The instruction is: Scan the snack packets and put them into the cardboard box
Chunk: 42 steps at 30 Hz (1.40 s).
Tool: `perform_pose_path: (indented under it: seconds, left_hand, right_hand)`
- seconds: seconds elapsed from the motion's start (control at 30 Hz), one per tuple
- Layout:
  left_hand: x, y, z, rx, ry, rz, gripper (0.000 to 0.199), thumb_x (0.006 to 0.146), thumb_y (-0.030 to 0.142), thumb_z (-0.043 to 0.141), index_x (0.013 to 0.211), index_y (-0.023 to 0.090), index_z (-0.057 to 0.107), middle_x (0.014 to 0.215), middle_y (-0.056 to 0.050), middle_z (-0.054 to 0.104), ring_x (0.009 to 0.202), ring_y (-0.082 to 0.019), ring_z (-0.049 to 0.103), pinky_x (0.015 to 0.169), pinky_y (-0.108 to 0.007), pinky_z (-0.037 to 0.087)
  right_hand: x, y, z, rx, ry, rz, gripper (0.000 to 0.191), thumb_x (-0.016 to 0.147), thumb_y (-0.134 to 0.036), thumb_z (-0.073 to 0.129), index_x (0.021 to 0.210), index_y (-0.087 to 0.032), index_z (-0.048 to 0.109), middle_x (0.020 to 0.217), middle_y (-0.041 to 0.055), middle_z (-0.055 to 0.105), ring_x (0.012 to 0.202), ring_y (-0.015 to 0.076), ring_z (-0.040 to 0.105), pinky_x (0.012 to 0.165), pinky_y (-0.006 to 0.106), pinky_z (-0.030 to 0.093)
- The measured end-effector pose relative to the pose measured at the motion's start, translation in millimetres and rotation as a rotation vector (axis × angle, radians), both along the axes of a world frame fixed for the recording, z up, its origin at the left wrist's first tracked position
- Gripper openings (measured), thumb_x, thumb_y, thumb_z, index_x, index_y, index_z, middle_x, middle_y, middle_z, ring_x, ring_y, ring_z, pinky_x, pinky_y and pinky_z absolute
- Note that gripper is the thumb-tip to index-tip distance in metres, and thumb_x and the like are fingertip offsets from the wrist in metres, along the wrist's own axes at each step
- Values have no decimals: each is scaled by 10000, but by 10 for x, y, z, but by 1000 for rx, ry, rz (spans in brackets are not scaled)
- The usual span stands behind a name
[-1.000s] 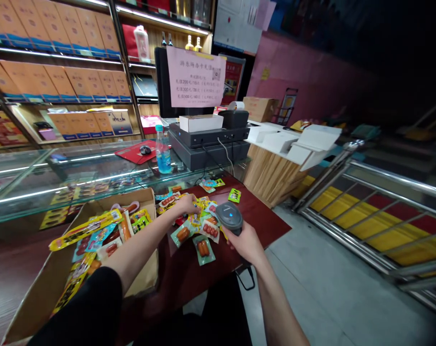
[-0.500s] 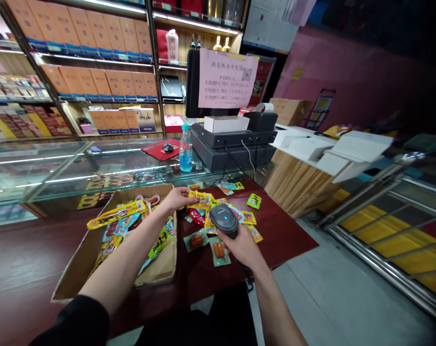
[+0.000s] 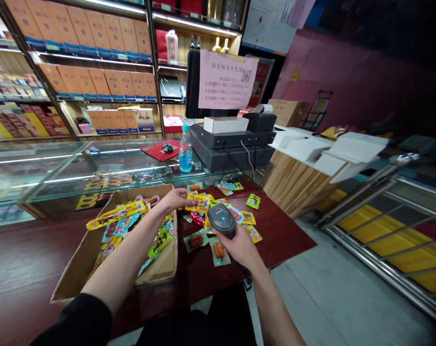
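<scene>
My left hand [image 3: 177,198] pinches the edge of a yellow snack packet [image 3: 198,202] above the scattered packets. In my right hand [image 3: 241,245] is a dark grey barcode scanner [image 3: 221,218], its fingers wrapped round the handle and its head pointing toward the packets. Under and around the scanner lie several small snack packets, among them a red packet [image 3: 197,218], a green packet [image 3: 253,201] and two clear packs of sausages, one of them a sausage pack [image 3: 220,251] near the scanner. Beneath my left forearm stands a cardboard box [image 3: 156,278] holding more packets, with a long yellow packet [image 3: 116,215] across its top.
Behind the dark red table [image 3: 286,240] is a glass display counter [image 3: 77,168]. On it stand a blue drink bottle [image 3: 185,151], a mouse [image 3: 167,147] and a till [image 3: 236,149] with a monitor. A metal railing [image 3: 376,230] runs along the right.
My left hand and the yellow packet have shifted very slightly left. The scanner in my right hand has moved a little left too. The other packets lie as before.
</scene>
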<state>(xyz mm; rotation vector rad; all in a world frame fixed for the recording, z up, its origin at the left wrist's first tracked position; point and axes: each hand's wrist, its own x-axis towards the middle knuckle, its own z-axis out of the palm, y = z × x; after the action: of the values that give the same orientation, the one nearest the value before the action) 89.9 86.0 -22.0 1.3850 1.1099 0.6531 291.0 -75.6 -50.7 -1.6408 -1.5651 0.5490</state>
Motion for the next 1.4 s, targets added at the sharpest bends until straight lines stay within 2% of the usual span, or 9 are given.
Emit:
perform_pose_path:
  seconds: [0.17, 0.4, 0.6, 0.73, 0.97, 1.07, 1.2, 1.3, 1.4]
  left_hand:
    - [-3, 7, -17, -26, -42, -10, 439, 420, 265, 852, 732, 149, 565, 586, 36, 632, 503, -85, 553, 457, -178, 363]
    - [0, 11, 2, -8, -3, -14, 469, 392, 278, 868, 714, 154, 550, 597, 40, 642, 470, -61, 505, 438, -170, 325]
    - [-127, 20, 60, 27, -7, 2, 473, 424, 336, 861, 739, 158, 555, 618, 40, 638, 508, -75, 537, 471, -182, 376]
    - [-516, 6, 170, 106, 36, 33, 434, 458, 350, 848, 723, 157, 564, 663, 18, 663, 569, -96, 584, 510, -189, 396]
    - [-1549, -142, 321, 131, 218, 227, 483, 448, 436, 836, 784, 165, 621, 723, -9, 689, 627, -138, 620, 521, -211, 440]
    - [-1768, -215, 370, 130, 228, 285, 488, 447, 430, 843, 794, 164, 626, 725, -15, 681, 632, -144, 625, 557, -232, 481]
    - [-1654, -235, 396, 148, 230, 252, 472, 484, 448, 829, 795, 158, 627, 716, -19, 670, 603, -130, 613, 564, -238, 493]
    - [-1326, -192, 361, 134, 218, 153, 463, 507, 467, 813, 792, 152, 630, 719, -25, 673, 604, -129, 613, 568, -244, 501]
    - [-872, -131, 257, 121, 179, 34, 447, 513, 456, 810, 786, 151, 630, 716, -28, 676, 597, -132, 614, 552, -245, 496]
  right_hand:
    - [-4, -2, -13, 6, 3, 16, 305, 762, -360, 623, 1001, -176, 664, 954, 98, 722, 927, 270, 668, 784, 359, 516]
    - [-5, -10, 17, -10, 13, -6, 323, 763, -373, 623, 997, -154, 656, 968, 111, 720, 945, 274, 665, 787, 358, 507]
    - [-8, 16, 46, 3, 68, -4, 322, 744, -388, 638, 984, -174, 656, 782, 73, 717, 798, 253, 683, 659, 320, 515]
    - [-26, 77, 46, -43, 68, 16, 327, 753, -428, 621, 947, -166, 651, 695, 63, 698, 691, 242, 675, 582, 305, 499]
    - [-87, 229, -57, -78, 81, 86, 303, 761, -450, 613, 882, -173, 627, 645, 33, 677, 545, 197, 629, 529, 281, 472]
    - [-131, 263, -44, -100, 65, 116, 275, 769, -445, 609, 830, -177, 610, 583, 12, 645, 502, 180, 603, 521, 274, 466]
    - [-166, 257, 13, -102, 66, 121, 262, 767, -435, 611, 815, -178, 608, 581, 11, 644, 489, 172, 596, 522, 273, 469]
    - [-119, 219, 32, -118, 95, 80, 280, 762, -439, 611, 860, -177, 618, 555, 6, 635, 467, 177, 595, 497, 273, 465]
    - [-2, 159, 38, -97, 105, 18, 329, 751, -440, 622, 943, -172, 636, 588, 22, 661, 516, 195, 629, 517, 281, 479]
